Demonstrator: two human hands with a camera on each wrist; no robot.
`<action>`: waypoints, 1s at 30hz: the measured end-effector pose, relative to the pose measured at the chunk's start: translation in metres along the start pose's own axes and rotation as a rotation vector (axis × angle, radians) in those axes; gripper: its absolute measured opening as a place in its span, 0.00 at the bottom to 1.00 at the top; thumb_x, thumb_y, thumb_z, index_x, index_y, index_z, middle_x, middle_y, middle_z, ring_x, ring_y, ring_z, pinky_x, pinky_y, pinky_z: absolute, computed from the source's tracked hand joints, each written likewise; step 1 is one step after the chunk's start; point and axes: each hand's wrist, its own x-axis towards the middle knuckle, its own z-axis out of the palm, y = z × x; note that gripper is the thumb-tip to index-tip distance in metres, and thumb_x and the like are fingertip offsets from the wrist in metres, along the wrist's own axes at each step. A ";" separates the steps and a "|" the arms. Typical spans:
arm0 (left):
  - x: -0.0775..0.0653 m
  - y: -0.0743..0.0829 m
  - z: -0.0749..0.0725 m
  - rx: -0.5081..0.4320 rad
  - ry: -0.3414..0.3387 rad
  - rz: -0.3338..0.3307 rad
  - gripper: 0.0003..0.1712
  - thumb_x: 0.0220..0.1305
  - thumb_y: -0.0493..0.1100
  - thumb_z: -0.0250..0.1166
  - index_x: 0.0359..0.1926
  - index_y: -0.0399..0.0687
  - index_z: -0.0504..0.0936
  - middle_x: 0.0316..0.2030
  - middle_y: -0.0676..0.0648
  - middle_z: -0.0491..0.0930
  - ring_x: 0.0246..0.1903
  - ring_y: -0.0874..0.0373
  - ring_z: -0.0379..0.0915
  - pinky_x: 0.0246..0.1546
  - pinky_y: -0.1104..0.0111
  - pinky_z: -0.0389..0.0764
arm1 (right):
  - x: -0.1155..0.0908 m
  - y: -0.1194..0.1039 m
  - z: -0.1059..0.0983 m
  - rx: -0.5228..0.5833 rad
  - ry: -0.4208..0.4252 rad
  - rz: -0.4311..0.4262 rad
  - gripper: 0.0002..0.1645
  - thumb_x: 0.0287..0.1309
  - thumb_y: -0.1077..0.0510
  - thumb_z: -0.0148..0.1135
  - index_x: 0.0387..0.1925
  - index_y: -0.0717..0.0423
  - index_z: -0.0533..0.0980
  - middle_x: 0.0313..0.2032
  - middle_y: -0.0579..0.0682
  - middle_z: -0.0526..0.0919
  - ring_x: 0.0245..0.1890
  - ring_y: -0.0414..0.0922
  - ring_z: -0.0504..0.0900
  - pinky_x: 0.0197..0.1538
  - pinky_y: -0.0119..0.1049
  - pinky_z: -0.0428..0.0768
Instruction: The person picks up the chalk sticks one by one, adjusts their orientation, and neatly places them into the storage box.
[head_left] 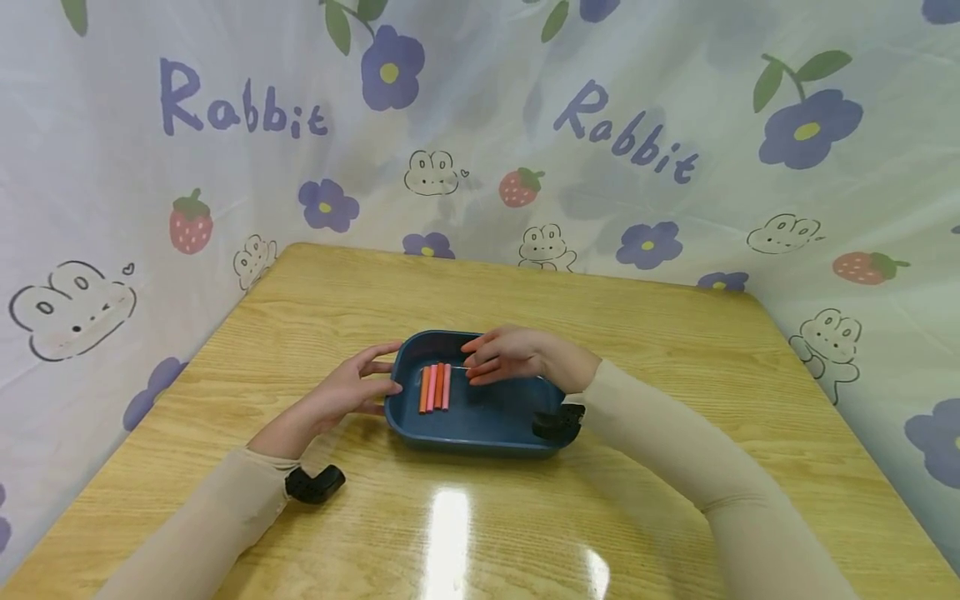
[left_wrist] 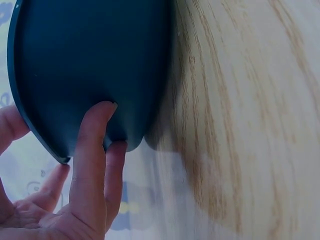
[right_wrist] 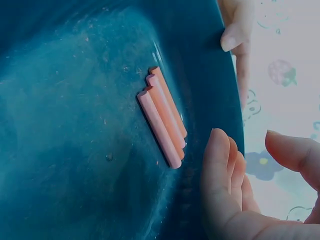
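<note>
A dark blue tray (head_left: 495, 421) with rounded corners is on the table in front of me. Inside, toward its left end, several orange and pink chalk sticks (head_left: 436, 388) lie side by side; the right wrist view shows these sticks (right_wrist: 162, 117) with their ends staggered. My left hand (head_left: 348, 385) grips the tray's left end, thumb over the rim and fingers spread along the outer wall (left_wrist: 90, 65). Above the tray's far side, my right hand (head_left: 513, 354) has loosely extended fingers, with its thumb apart and nothing between them in the right wrist view.
The wooden table (head_left: 360, 517) reaches out on all sides of the tray. A white cloth (head_left: 480, 125) printed with flowers, rabbits and strawberries hangs behind and beside it. Black wrist devices sit at the left cuff (head_left: 315, 485) and the right cuff (head_left: 558, 422).
</note>
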 end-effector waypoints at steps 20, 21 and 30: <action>0.001 0.000 0.000 0.015 0.000 -0.003 0.40 0.62 0.34 0.59 0.72 0.46 0.50 0.62 0.29 0.57 0.46 0.44 0.75 0.40 0.55 0.80 | -0.057 0.019 -0.036 0.026 0.014 -0.126 0.31 0.65 0.70 0.46 0.67 0.71 0.51 0.40 0.53 0.76 0.52 0.56 0.72 0.59 0.46 0.69; 0.001 0.000 0.000 0.016 0.000 -0.003 0.40 0.62 0.34 0.59 0.72 0.46 0.50 0.62 0.29 0.57 0.46 0.44 0.75 0.40 0.55 0.80 | -0.059 0.020 -0.039 0.031 0.020 -0.131 0.31 0.65 0.70 0.46 0.67 0.71 0.51 0.39 0.53 0.77 0.51 0.55 0.73 0.59 0.46 0.70; -0.001 0.001 0.001 0.015 -0.001 -0.003 0.40 0.62 0.34 0.59 0.72 0.45 0.50 0.61 0.28 0.58 0.46 0.44 0.75 0.39 0.56 0.80 | -0.079 0.030 -0.055 0.077 0.074 -0.164 0.31 0.65 0.70 0.45 0.66 0.72 0.50 0.39 0.52 0.76 0.47 0.51 0.76 0.56 0.43 0.72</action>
